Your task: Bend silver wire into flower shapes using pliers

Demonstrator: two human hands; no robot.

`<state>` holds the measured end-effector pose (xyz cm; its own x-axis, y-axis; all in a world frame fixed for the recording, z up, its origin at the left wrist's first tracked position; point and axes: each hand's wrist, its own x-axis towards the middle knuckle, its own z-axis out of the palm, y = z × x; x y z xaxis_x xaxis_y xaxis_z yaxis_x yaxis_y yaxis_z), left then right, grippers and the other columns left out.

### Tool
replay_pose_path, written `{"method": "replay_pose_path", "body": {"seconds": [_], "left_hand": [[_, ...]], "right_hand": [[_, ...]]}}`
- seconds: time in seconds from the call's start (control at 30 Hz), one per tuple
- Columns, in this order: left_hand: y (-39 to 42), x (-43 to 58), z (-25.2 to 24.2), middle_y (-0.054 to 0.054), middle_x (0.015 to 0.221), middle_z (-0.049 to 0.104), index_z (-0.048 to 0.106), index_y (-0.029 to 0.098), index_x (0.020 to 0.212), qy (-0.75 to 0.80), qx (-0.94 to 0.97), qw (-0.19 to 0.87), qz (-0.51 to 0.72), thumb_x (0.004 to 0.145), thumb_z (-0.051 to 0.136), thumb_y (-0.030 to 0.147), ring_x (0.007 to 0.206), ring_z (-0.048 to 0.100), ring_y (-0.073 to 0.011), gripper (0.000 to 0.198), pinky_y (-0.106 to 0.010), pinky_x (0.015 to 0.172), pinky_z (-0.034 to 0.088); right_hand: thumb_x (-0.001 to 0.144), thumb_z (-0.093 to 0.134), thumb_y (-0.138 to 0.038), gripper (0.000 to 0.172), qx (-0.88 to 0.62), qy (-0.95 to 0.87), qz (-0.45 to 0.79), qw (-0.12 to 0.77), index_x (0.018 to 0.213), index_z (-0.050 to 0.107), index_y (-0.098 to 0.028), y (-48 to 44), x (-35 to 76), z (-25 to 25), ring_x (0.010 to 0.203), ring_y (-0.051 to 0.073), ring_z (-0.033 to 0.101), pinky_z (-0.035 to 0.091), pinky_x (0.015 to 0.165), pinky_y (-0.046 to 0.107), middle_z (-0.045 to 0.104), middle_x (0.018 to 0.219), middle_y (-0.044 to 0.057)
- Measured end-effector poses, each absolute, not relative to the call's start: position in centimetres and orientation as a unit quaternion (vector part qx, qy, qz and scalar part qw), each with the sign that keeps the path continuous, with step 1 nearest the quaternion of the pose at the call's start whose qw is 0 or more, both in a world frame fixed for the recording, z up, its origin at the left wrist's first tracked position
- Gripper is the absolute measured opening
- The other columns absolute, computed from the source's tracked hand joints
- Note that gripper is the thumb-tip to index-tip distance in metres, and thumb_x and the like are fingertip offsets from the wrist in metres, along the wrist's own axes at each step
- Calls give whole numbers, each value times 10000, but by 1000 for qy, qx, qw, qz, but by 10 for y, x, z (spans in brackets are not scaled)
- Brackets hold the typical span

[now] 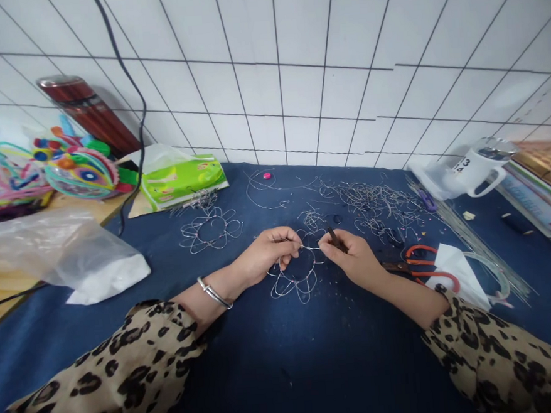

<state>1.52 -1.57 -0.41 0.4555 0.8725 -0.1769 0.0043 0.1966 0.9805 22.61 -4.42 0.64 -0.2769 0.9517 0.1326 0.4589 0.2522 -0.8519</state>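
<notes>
The left hand [281, 249] is closed in a pinch, thumb against forefinger, on the upper rim of a wire flower [294, 282]; the flower is located centrally on the blue-covered desk [268, 370], its looped petals pointing toward the near edge. The right hand [352, 258] is closed around a dark tool [337, 240], type not determinable, its fingertips at a short length of bright wire extending from the left hand. A second wire flower [212, 241] lies flat to the left, well apart from the first, near a green tissue pack [184, 181] at the far left corner. Toward the far edge, right of centre, lies a tangled heap of wire scraps [379, 205]. Orange-handled scissors [423, 264] lie beside the right forearm, next to a white sheet [457, 275]. Straight wires [478, 236] run lengthwise toward the right edge. A white mug [474, 170] is noted near the far right corner. A small pink object [267, 175] lies near the far edge.
</notes>
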Motion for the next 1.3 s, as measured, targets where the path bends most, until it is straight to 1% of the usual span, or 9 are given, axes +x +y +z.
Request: {"method": "replay_pose_path", "body": {"seconds": [0.13,0.23,0.4,0.57,0.67,0.8,0.97,1.13,1.3], "left_hand": [[-16,15,-4,4,650,575,582,149,798,401,558,653,319,749,581,194,467,453,-49,66,-166,427,381],[-17,15,-4,3,650,574,585,151,798,400,568,649,310,749,571,188,469,448,-49,63,-165,430,374],[-17,16,-3,2,665,576,598,159,796,399,581,646,293,747,567,171,486,455,-54,59,-169,434,374],[-17,16,-4,11,646,568,590,163,790,401,563,653,310,748,579,175,475,452,-55,46,-176,429,371],[-17,16,-4,15,648,565,587,165,795,400,546,661,325,746,581,175,474,458,-56,51,-177,428,375],[-17,18,-4,16,668,563,586,167,785,403,537,659,339,740,585,168,490,465,-54,45,-174,433,383],[-18,18,-3,13,683,558,581,165,795,403,525,658,360,740,587,170,524,472,-61,55,-165,431,382],[-17,19,-4,6,696,561,580,157,792,396,528,656,366,742,593,190,533,469,-64,61,-162,423,378],[-18,19,-4,12,675,550,584,157,791,391,529,659,364,743,600,186,529,469,-62,58,-164,430,380]], "right_hand": [[822,525,-373,248,-505,-702,371,337,980,608,-201,-43,226,5,656,120,502,402,632,250,589,783,9],[811,533,-365,251,-511,-701,378,323,980,620,-202,-42,225,5,621,112,483,392,607,247,582,755,2],[815,519,-376,231,-500,-709,396,301,921,626,-202,-41,224,8,554,94,411,337,547,230,497,636,-32],[810,529,-404,241,-491,-713,402,299,901,607,-195,-41,225,9,587,94,418,339,567,228,495,664,-29],[811,526,-413,238,-486,-718,403,293,847,594,-188,-41,225,10,587,94,412,339,563,228,483,655,-28],[820,510,-383,217,-494,-721,393,285,786,584,-182,-43,224,12,558,89,390,323,536,226,443,616,-36],[814,513,-330,181,-510,-726,355,296,800,608,-176,-46,223,13,565,92,420,341,547,227,484,630,-26],[809,519,-281,162,-493,-747,312,319,785,627,-164,-47,221,11,630,103,484,366,599,226,540,695,-2],[823,510,-306,192,-509,-734,315,320,731,601,-164,-47,219,10,610,101,465,359,591,228,503,643,-17]]}}
